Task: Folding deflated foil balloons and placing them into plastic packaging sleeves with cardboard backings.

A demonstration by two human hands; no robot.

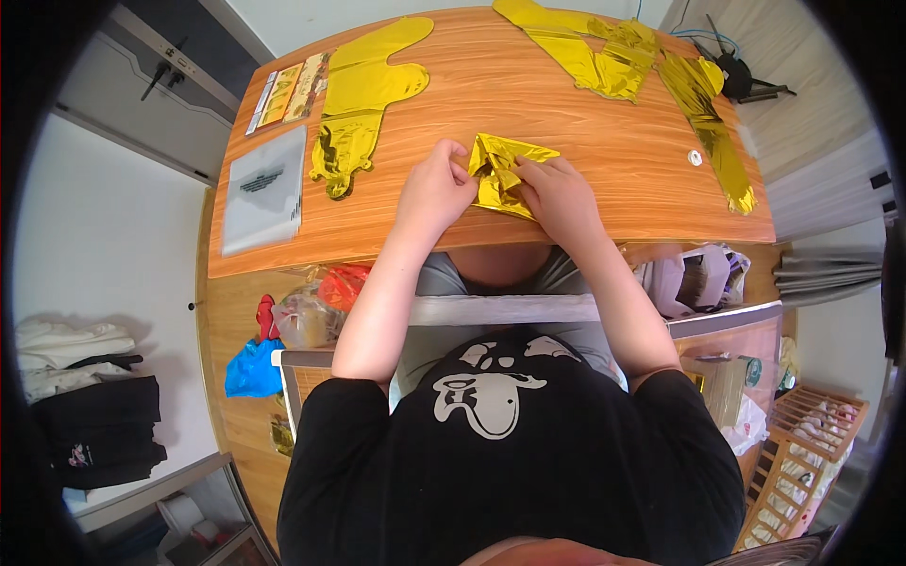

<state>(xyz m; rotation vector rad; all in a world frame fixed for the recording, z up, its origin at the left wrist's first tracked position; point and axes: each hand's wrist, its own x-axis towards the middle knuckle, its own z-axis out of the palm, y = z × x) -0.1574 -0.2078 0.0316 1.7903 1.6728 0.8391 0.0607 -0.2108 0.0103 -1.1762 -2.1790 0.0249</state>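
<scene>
A folded, crinkled piece of shiny gold foil balloon lies on the wooden table between my two hands. My left hand has its fingers bent together at the foil's left edge. From the other side my right hand pinches the top right part of the foil, with thumb and fingers closed on it. Creases in the foil and my own fingers hide part of each grip. Left of my hands lies a flat gold foil balloon, its lower end crumpled.
Another flat gold foil balloon lies at the far right, beside a narrow gold foil piece. A small white disc sits nearby. Clear plastic bags and printed packaging rest at the left. An open drawer is before me.
</scene>
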